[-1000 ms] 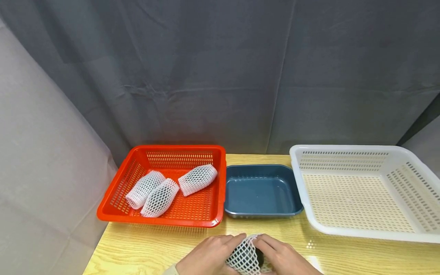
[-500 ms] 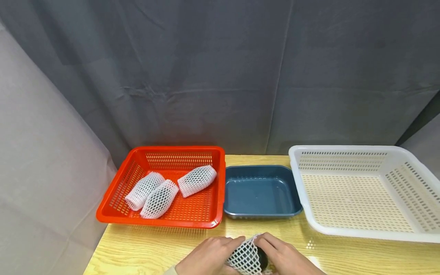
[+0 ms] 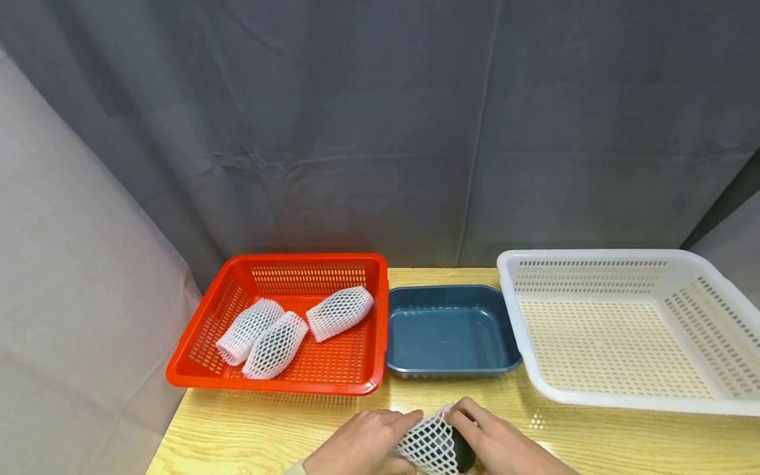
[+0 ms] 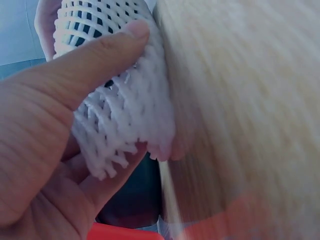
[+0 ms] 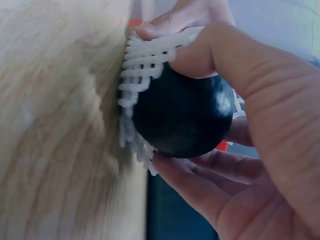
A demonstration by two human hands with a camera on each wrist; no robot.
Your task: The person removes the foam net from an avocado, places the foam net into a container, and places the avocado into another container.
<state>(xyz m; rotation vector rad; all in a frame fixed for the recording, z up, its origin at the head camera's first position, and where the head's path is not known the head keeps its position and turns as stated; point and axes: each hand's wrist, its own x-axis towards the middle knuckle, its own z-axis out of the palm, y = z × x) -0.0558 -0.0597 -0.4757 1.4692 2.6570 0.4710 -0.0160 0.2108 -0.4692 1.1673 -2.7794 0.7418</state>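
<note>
Dark thing: a smooth, glossy, near-black rounded lump [image 5: 182,115], showing way more at the right end of its wrapper than it did a second ago. It's at the near side of the table, between the two hands.
Foam net: the white stretchy mesh sleeve [image 3: 429,447] is still round the left part of it, diamond holes pulled wide, ragged frayed-looking edge at the loose left end.
Left hand: this one [image 3: 362,445] has its thumb over the net and fingers under it, so a proper grip, basically same spot as before.
Right hand: that one [image 3: 499,441] has nudged a bit right; thumb and fingers curl round the bare end, pinching the net's rim.
Red basket: slotted plastic [image 3: 276,386], far left of the hands, same three netted pieces [image 3: 275,346] lying in it, two touching.
Blue tray: shiny, round-cornered [image 3: 448,336], sits between the baskets.
White basket: slotted plastic [image 3: 617,349], far right.
Table: yellowish wood grain [image 3: 285,422].
Backdrop: creased grey cloth [image 3: 350,132].
</note>
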